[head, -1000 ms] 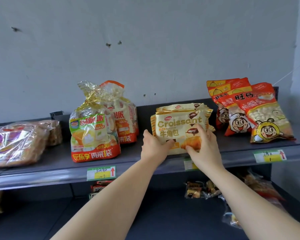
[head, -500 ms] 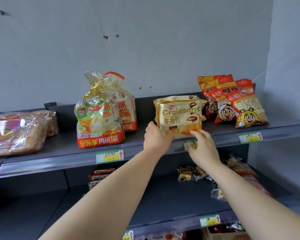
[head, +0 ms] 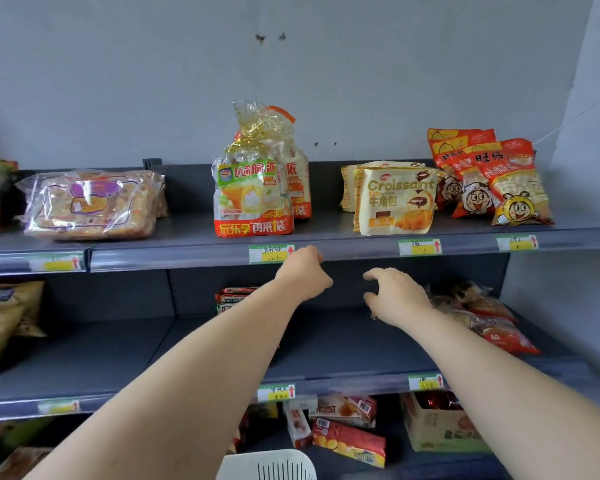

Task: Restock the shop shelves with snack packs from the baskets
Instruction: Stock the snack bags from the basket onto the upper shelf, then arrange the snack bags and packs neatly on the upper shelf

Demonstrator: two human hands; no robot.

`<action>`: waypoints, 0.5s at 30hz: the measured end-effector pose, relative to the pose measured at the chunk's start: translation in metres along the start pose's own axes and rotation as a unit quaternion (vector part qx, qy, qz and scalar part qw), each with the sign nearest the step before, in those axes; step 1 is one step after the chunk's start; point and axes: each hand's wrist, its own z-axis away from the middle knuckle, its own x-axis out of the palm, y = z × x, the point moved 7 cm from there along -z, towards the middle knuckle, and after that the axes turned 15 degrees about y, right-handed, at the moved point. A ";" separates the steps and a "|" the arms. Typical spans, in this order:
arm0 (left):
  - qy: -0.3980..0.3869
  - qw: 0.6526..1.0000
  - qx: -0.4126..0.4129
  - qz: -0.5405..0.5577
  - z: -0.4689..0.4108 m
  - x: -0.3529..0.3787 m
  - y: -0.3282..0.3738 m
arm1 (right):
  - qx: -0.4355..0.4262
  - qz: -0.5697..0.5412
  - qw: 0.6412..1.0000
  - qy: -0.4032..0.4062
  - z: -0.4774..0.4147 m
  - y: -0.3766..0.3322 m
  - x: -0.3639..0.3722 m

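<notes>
Hovering just below the top shelf (head: 326, 233): left hand (head: 303, 271) loosely curled, right hand (head: 395, 296) fingers relaxed, both holding nothing. Croissant pack (head: 394, 202) stands upright up there, glossy cream plastic, between crinkly cake bags (head: 253, 195) and puffy red packs (head: 492, 181).

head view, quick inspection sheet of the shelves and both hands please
surface: dark grey metal top shelf, stocked, price tags on its front rail
job's things: cream croissant snack pack upright at the shelf front, more behind it; white slotted plastic basket at the bottom edge
clutter: orange-and-clear cake bag, red cartoon snack bags, clear flat pastry pack
hands: left hand and right hand below the top shelf, fingers loosely curled, holding nothing, apart from the croissant pack
cables: thin pale cord on the right wall
surroundings: grey painted wall with small dark marks; lower shelves hold more packs
</notes>
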 end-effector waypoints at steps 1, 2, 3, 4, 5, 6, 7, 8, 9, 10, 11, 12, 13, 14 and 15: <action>-0.002 1.000 -0.012 0.001 0.007 -0.006 -0.009 | -0.011 -0.005 1.000 -0.006 0.004 -0.010 0.001; 0.002 1.000 -0.024 0.001 0.014 -0.014 -0.018 | -0.023 -0.011 1.000 -0.013 0.008 -0.021 0.004; 0.011 0.999 -0.039 0.001 0.022 -0.022 -0.028 | -0.036 -0.019 0.999 -0.020 0.014 -0.031 0.007; 0.021 0.998 -0.055 -0.001 0.032 -0.030 -0.039 | -0.051 -0.028 0.998 -0.029 0.020 -0.043 0.011; 0.032 0.997 -0.072 -0.005 0.043 -0.039 -0.051 | -0.068 -0.039 0.996 -0.041 0.026 -0.055 0.016; 0.042 0.995 -0.088 -0.015 0.054 -0.048 -0.063 | -0.085 -0.049 0.994 -0.056 0.033 -0.069 0.020; 0.050 0.993 -0.104 -0.030 0.066 -0.060 -0.076 | -0.101 -0.060 0.991 -0.071 0.040 -0.085 0.025; 0.061 0.990 -0.118 -0.047 0.076 -0.073 -0.090 | -0.114 -0.071 0.987 -0.083 0.047 -0.101 0.029; 0.074 0.987 -0.131 -0.060 0.087 -0.090 -0.104 | -0.127 -0.084 0.984 -0.090 0.054 -0.120 0.033; 0.090 0.983 -0.144 -0.071 0.097 -0.108 -0.119 | -0.139 -0.099 0.981 -0.094 0.060 -0.140 0.035; 0.105 0.979 -0.157 -0.081 0.107 -0.128 -0.134 | -0.150 -0.115 0.978 -0.094 0.067 -0.161 0.036; 0.122 0.974 -0.169 -0.093 0.118 -0.149 -0.149 | -0.158 -0.131 0.974 -0.096 0.074 -0.182 0.036; 0.137 0.968 -0.183 -0.105 0.130 -0.171 -0.164 | -0.167 -0.147 0.970 -0.098 0.083 -0.203 0.036; 0.154 0.961 -0.200 -0.113 0.142 -0.193 -0.180 | -0.179 -0.159 0.966 -0.102 0.092 -0.223 0.036; 0.173 0.953 -0.220 -0.117 0.154 -0.215 -0.196 | -0.193 -0.167 0.961 -0.104 0.100 -0.243 0.035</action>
